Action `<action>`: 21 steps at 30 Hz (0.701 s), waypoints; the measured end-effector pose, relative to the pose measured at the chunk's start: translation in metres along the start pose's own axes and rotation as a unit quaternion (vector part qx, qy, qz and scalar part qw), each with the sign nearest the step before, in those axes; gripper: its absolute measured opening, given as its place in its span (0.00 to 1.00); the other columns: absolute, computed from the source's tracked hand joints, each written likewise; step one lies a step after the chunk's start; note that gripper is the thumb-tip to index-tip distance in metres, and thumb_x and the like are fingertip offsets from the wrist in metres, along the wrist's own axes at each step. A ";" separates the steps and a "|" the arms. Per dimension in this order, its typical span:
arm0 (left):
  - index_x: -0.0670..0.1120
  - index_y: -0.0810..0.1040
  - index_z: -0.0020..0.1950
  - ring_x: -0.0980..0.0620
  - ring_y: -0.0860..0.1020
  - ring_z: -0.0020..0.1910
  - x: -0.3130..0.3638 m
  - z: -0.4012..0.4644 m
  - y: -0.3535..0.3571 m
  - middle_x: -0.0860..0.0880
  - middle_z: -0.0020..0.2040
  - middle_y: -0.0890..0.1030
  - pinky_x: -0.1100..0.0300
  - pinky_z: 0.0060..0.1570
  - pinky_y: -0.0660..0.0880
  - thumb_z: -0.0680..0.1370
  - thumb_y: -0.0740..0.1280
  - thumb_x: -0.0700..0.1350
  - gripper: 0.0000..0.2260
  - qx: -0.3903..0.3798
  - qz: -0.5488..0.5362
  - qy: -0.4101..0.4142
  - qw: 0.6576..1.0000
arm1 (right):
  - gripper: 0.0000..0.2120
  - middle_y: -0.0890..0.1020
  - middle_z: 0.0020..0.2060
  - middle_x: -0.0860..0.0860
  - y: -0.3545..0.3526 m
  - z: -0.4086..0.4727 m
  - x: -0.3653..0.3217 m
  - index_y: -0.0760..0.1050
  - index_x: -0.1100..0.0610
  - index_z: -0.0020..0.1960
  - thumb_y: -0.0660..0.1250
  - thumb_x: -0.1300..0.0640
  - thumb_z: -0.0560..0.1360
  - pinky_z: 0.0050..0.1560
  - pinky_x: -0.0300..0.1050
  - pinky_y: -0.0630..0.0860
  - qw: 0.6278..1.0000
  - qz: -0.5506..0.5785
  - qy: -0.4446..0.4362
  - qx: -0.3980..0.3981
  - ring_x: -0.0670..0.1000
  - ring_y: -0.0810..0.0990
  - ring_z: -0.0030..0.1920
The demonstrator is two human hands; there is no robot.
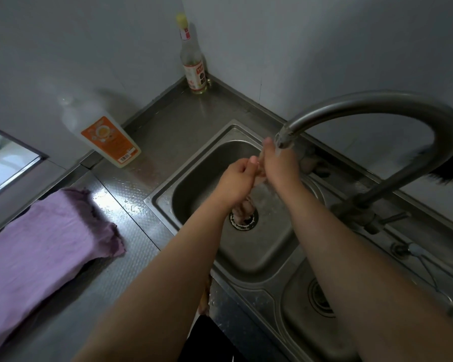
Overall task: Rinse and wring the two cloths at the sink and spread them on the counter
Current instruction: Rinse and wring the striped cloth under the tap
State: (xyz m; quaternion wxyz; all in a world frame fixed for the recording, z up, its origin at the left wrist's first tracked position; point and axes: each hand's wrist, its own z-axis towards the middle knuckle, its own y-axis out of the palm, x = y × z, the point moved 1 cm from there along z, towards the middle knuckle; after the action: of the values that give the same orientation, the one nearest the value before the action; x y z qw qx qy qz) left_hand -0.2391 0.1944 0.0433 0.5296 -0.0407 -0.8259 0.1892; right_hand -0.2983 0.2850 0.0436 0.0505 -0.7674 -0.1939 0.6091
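A purple cloth lies spread flat on the steel counter at the left. Over the left sink basin, my left hand and my right hand are close together, both gripping a pale pinkish cloth. Its lower end hangs twisted down to the drain. The hands are just beneath the faucet spout, and water seems to run over the right hand. Most of the pinkish cloth is hidden inside the hands.
An orange-labelled detergent bottle stands against the left wall, and a tall clear bottle stands in the back corner. A second basin lies at the lower right. The faucet lever is to the right, with a dark object at the right edge.
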 end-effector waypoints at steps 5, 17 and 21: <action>0.44 0.77 0.51 0.53 0.77 0.42 -0.002 -0.001 -0.002 0.50 0.43 0.79 0.57 0.47 0.74 0.79 0.63 0.58 0.17 -0.051 0.052 -0.003 0.997 | 0.19 0.75 0.25 0.52 -0.003 0.005 0.002 0.70 0.58 0.29 0.58 0.64 0.78 0.38 0.50 0.75 0.983 0.148 0.106 0.001 0.52 0.74 0.30; 0.41 0.76 0.60 0.46 0.82 0.50 -0.006 0.011 -0.013 0.42 0.50 0.82 0.53 0.50 0.80 0.82 0.61 0.41 0.10 -0.001 -0.339 -0.080 0.937 | 0.29 0.78 0.60 0.50 -0.023 -0.035 0.021 0.65 0.49 0.72 0.59 0.72 0.77 0.51 0.49 0.80 0.924 0.229 0.059 -0.302 0.49 0.79 0.60; 0.46 0.70 0.69 0.47 0.81 0.56 0.003 0.017 -0.020 0.45 0.59 0.80 0.52 0.58 0.77 0.74 0.72 0.43 0.24 -0.090 -0.201 -0.046 0.974 | 0.16 0.80 0.51 0.50 -0.036 -0.031 0.018 0.71 0.55 0.63 0.68 0.59 0.76 0.43 0.49 0.82 0.981 -0.034 0.021 -0.190 0.54 0.81 0.54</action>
State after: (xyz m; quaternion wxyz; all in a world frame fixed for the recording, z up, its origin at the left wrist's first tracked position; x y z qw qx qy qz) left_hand -0.2525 0.1721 0.0467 0.5123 0.0874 -0.8543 0.0054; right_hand -0.2745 0.3297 0.0467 -0.0720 -0.7687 -0.3309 0.5426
